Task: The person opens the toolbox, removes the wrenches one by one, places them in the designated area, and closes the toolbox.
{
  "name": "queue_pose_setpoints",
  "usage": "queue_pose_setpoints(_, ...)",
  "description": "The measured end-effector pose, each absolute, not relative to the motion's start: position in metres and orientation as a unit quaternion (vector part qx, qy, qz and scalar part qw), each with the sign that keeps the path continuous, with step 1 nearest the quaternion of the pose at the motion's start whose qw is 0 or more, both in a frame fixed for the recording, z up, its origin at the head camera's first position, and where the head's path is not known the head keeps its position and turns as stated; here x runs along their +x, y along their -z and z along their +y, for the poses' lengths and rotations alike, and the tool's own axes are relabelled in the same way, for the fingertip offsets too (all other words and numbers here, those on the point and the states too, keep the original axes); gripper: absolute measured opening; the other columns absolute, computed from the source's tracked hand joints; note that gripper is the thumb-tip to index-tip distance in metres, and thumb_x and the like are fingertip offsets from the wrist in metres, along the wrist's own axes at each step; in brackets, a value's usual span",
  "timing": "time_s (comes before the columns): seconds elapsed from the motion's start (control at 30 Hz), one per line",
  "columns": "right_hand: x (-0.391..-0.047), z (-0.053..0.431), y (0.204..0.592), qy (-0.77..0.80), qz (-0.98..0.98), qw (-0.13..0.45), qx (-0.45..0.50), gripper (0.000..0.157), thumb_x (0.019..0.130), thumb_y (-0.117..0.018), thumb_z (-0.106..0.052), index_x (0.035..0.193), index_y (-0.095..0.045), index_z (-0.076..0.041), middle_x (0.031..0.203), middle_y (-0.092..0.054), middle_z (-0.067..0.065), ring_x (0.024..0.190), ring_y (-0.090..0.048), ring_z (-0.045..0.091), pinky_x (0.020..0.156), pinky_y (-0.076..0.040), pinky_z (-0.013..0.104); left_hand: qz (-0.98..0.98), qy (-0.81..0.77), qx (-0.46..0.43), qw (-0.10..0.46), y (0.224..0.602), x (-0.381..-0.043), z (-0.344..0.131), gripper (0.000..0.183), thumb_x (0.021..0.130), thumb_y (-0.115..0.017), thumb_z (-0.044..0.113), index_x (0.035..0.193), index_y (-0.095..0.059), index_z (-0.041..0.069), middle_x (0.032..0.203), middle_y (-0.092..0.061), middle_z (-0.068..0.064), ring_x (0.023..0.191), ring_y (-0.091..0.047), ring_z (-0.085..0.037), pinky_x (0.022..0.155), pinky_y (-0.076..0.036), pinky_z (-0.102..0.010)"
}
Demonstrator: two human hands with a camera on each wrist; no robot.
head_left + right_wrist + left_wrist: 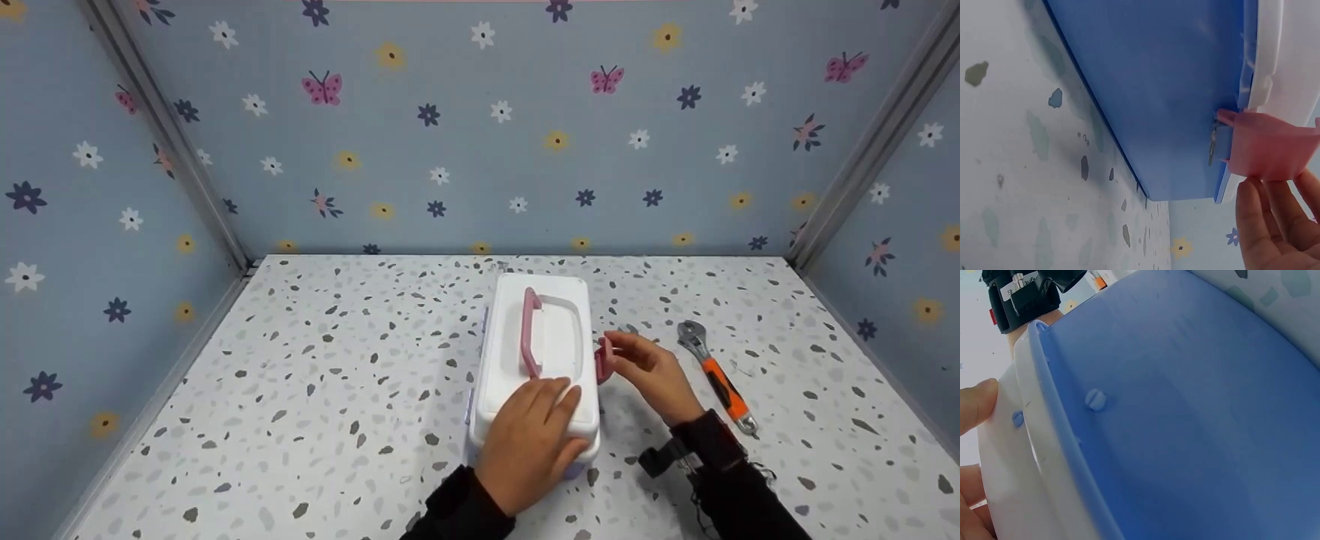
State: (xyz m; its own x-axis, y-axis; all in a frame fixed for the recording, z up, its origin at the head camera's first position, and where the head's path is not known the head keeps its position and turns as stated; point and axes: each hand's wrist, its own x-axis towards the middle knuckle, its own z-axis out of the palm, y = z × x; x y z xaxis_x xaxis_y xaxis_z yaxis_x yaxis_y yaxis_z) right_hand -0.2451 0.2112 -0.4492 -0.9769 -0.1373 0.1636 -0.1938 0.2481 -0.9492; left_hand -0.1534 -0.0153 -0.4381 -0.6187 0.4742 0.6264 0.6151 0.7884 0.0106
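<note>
A storage box with a white lid (499, 394) and a blue body (1162, 84) stands on the table, its pink carrying handle (527, 334) lying to the left. My left hand (525, 446) rests on the near part of the lid, fingers extended across the top and thumb by the right corner. On the box's right side, a pink latch (1272, 147) sticks outward, swung away from the lid edge. My right hand (660, 379) pinches its outer end between thumb and fingers. In the left wrist view the blue side wall (1185, 410) fills most of the picture.
An adjustable wrench (721, 386) with an orange and black grip lies right of my right hand. Part of another metal tool (628, 328) shows behind my right fingers. Flower-patterned panels (480, 150) enclose the speckled table (322, 360) at the back and sides.
</note>
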Motion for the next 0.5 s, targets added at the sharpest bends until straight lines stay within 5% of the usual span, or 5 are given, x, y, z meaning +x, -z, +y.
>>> queue_pose_setpoints(0.5, -0.2452, 0.2031, 0.4533, -0.573, -0.802, 0.031, 0.166, 0.043, 0.091, -0.067, -0.007, 0.132, -0.058, 0.002, 0.13, -0.062, 0.019, 0.112, -0.061, 0.014, 0.088, -0.053, 0.02, -0.885, 0.123, -0.304, 0.331, 0.4386, -0.153, -0.0145, 0.059, 0.085, -0.068, 0.049, 0.13, -0.061, 0.012, 0.129, -0.061, -0.004, 0.12, -0.057, -0.018, 0.108, -0.043, -0.034)
